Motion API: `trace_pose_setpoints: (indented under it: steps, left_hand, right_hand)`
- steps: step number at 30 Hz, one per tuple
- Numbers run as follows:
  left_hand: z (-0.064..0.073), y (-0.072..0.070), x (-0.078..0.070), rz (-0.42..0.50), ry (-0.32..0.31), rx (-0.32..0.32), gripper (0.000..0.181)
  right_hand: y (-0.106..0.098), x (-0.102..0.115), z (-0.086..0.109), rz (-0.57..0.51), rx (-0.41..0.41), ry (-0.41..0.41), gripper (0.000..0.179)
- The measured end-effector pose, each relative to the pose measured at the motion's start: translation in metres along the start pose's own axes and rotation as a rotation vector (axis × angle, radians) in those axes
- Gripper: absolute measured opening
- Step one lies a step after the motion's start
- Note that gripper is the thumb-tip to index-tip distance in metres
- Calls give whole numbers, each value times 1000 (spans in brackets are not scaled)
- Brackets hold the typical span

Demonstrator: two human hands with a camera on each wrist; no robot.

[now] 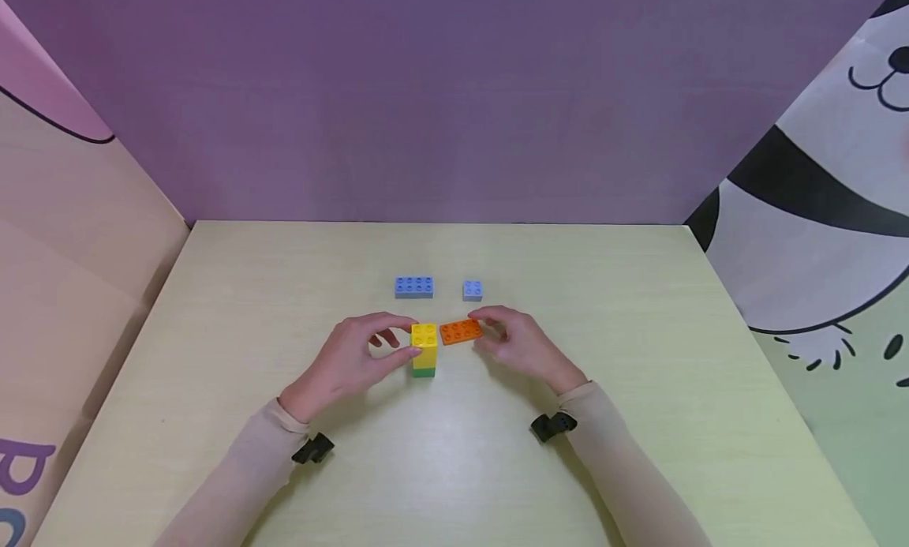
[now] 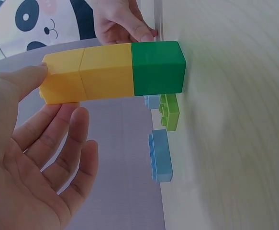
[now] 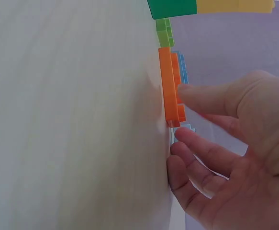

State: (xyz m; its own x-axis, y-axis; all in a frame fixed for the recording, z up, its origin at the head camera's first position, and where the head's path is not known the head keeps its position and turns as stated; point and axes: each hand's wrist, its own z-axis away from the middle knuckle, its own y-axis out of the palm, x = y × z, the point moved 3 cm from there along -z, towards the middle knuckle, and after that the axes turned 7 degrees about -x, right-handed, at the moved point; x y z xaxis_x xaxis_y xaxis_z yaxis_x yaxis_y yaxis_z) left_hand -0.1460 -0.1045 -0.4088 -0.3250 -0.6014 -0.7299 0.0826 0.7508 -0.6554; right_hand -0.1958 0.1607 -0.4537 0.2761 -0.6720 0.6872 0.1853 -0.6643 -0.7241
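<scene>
My left hand (image 1: pixel 349 359) pinches the top of an upright brick stack (image 1: pixel 424 347) between thumb and fingers. In the left wrist view the stack shows two yellow bricks (image 2: pixel 106 71) and a dark green brick (image 2: pixel 158 68) at its base, close to the table. Right of the stack lies an orange brick (image 1: pixel 460 331), studs up and slightly turned. The thumb and index finger of my right hand (image 1: pixel 520 343) pinch its right end, the other fingers loosely bent. A lime green brick (image 2: pixel 171 112) sits beyond the stack, hidden from the head view.
Farther back on the pale table (image 1: pixel 248 294) lie a long blue brick (image 1: pixel 414 287) and a small blue brick (image 1: pixel 472 290). A purple panel (image 1: pixel 440 105) rises at the table's back edge, with printed panels to either side.
</scene>
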Motion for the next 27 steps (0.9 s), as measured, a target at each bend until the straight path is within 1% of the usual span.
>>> trace_pose_setpoints:
  steps: [4,8,12,18,27]
  left_hand:
    - [-1,1,0,5,-4,5,37]
    - [-1,1,0,7,-3,1,37]
    - [0,1,0,4,-2,-4,37]
    - [-1,1,0,7,-1,-4,38]
    - [-1,2,0,7,6,-4,38]
  right_hand:
    - [2,0,-2,29,18,-7,45]
    - [3,-1,-4,54,16,8,46]
    - [4,-2,-5,44,7,41,46]
    - [5,-1,-7,28,-12,68,40]
    - [4,0,-8,55,-49,94,35]
